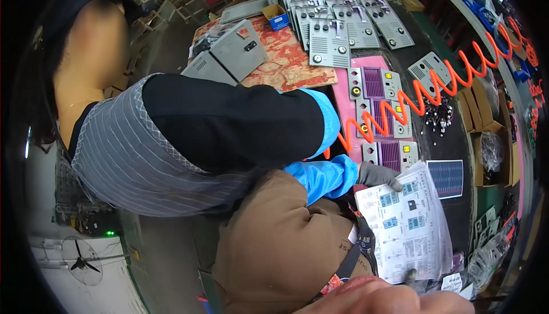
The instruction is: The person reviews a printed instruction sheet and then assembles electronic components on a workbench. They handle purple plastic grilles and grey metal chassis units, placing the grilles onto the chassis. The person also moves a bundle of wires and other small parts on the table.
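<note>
My left hand (378,176), in a grey glove below a blue oversleeve, grips the upper left edge of a stack of printed sheets (394,254). The sheets carry diagrams and tables, and their lower edge curls. At the bottom edge my right hand (410,277) shows only a gloved fingertip or thumb on the paper; the rest is hidden. Just beyond the sheets, several grey panels (407,149) with purple grilles lie in a row on a pink mat (355,149).
A co-worker (229,122) leans in from the left, hands hidden. An orange coiled hose (420,105) hangs over the panels. Grey panels with handles (329,42) stand at the back, near a grey metal housing (240,51). Cardboard boxes (486,105) and small loose parts (439,115) lie right.
</note>
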Motion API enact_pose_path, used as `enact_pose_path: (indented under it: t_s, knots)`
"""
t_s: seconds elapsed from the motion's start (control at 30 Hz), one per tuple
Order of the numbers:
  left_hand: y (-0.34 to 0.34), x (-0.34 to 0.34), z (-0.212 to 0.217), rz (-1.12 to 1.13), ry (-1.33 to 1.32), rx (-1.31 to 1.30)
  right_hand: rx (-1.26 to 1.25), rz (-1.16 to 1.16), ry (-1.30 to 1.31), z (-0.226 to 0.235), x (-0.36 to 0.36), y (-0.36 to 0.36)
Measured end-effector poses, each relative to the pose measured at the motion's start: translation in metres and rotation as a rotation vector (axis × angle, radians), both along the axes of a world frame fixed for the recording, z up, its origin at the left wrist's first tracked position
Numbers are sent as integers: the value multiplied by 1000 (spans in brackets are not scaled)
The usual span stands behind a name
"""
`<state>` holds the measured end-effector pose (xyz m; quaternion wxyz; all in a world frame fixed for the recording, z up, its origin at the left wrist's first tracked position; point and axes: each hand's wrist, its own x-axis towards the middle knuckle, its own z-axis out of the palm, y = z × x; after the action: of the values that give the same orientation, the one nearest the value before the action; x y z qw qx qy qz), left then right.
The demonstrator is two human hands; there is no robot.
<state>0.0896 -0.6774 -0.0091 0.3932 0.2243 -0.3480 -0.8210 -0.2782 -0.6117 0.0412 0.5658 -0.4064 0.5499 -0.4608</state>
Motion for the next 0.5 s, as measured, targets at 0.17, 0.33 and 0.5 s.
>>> enact_pose_path:
  t_s: [0.17, 0.33, 0.5]
  knots:
    - [21, 16, 34, 133, -94, -63, 44, 43, 65, -2, 5, -7]
    - [39, 32, 51, 144, -87, 62, 70, 39, 134, -4, 5, -2]
    - [5, 36, 95, 123, -249, 327, 134, 21, 199, 0, -21, 10]
